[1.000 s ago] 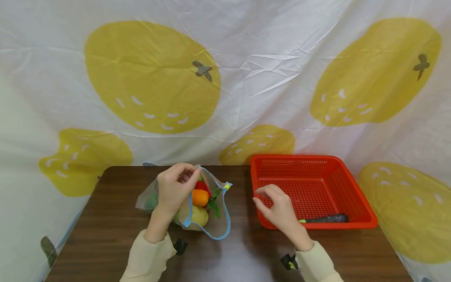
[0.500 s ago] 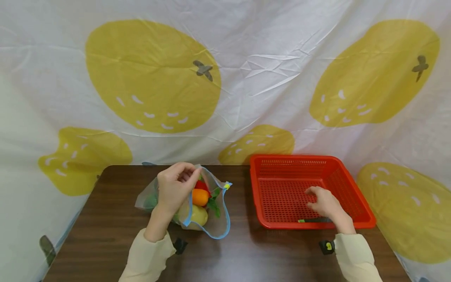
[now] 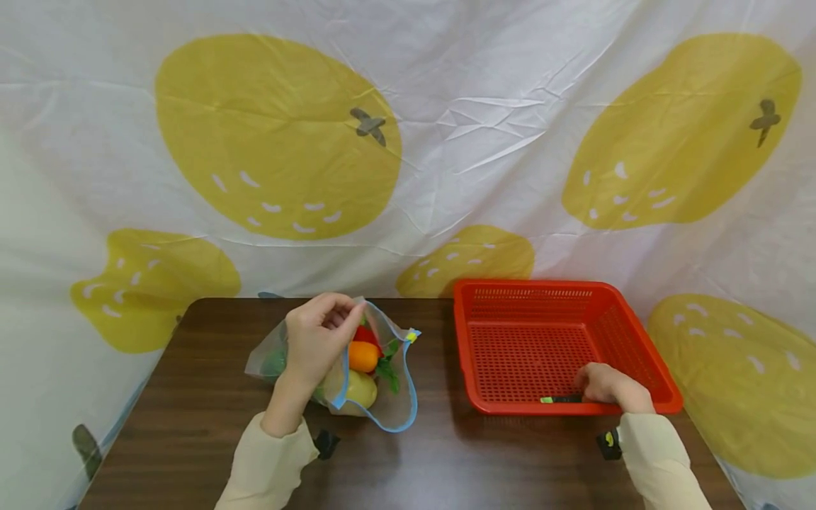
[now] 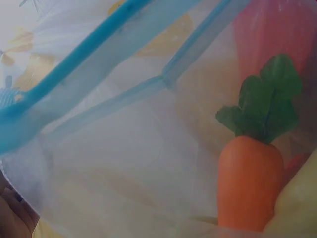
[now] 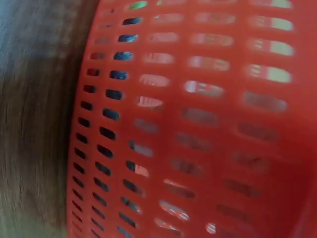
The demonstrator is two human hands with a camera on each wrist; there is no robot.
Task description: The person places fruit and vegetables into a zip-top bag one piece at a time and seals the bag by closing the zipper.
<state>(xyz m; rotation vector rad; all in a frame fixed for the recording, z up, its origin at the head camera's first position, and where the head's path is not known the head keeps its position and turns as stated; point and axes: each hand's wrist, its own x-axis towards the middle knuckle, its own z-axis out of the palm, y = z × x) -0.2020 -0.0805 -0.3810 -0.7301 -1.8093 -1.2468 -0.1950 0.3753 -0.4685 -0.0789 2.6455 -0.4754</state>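
Observation:
My left hand (image 3: 319, 336) pinches the top edge of a see-through zip bag (image 3: 398, 411) with blue trim, holding its mouth wide. Inside lie an orange carrot (image 4: 250, 183) with green leaves (image 4: 267, 101), a red item (image 4: 277, 29) and a yellowish rounded item (image 3: 360, 389). A green item (image 3: 274, 363) shows through the bag's far left part. Over at the right, my right hand (image 3: 605, 384) reaches into the red basket (image 3: 468, 347), its curled fingers gripping a long dark eggplant (image 3: 564, 399) with a light green end. The hand covers the eggplant's right part.
The basket's perforated wall (image 5: 163, 114) fills most of the right wrist view. Both bag and basket stand on a dark wooden table (image 3: 446, 467). Behind it hangs a white cloth (image 3: 484, 142) printed with yellow fruit.
My right hand has moved right from the basket's left rim, then down onto the eggplant, its fingers curling in. The left hand and bag stay where they were.

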